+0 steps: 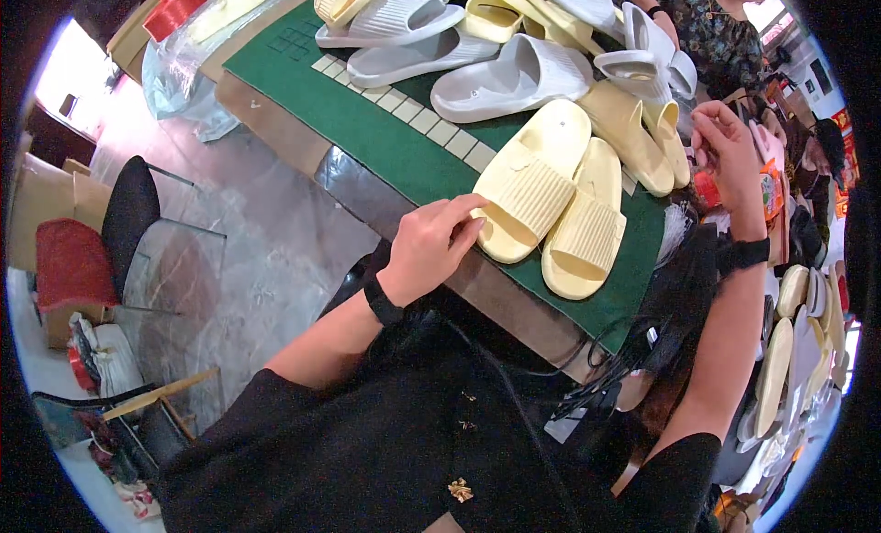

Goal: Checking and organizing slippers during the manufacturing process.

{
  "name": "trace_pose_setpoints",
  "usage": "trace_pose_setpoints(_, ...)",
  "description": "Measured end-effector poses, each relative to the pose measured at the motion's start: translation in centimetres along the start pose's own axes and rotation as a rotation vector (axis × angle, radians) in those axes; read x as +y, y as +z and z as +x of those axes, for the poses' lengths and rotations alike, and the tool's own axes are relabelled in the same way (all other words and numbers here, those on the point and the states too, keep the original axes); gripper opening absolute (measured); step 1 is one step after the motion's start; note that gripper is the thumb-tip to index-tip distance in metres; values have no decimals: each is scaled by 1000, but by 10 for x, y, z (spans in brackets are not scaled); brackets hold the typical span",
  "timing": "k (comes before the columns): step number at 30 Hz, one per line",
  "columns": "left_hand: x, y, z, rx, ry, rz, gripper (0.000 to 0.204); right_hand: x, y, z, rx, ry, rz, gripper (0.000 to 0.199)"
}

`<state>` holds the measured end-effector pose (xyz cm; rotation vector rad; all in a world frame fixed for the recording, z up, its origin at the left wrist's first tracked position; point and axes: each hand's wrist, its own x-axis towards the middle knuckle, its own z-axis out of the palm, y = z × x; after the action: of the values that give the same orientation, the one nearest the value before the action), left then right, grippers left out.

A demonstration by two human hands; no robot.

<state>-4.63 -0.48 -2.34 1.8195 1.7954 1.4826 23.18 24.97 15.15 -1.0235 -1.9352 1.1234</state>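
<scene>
A pair of pale yellow slippers with ribbed straps lies side by side on the green mat [633, 299], toes toward me. My left hand [431, 244] is closed, its thumb and forefinger pinched at the left edge of the left yellow slipper [525, 189]. Right beside that one is the other yellow slipper [587, 226], with neither hand on it. My right hand [730, 152] is raised past the mat's right side, near a tan slipper [629, 134]. Its fingers are curled together; whatever they hold, if anything, is too small to make out.
Grey slippers [518, 79] and more yellow ones crowd the mat's far part. Dark cords [610, 359] hang at its near right corner. Another person [707, 28] stands across the table. More slippers [775, 377] are piled at right; a red-and-black chair [78, 258] stands left.
</scene>
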Motion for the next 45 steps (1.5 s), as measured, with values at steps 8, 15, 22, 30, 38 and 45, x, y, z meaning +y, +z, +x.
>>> trace_pose_setpoints(8,2,2,1,57,56,1,18,9,-5,11,-101,111,-112,13)
trace_pose_setpoints(15,0,5,0,64,45,24,16,26,-2,24,-230,165,-128,10)
trace_pose_setpoints(22,0,6,1,94,67,25,16,43,10,32,-338,198,-177,12)
trace_pose_setpoints(30,-1,3,-1,19,6,53,16,49,27,30,-415,260,-154,8)
trace_pose_setpoints(38,-2,7,0,87,81,43,14,60,2,22,-292,293,-128,11)
trace_pose_setpoints(45,-2,6,-1,89,82,45,14,74,5,13,-376,349,-83,11)
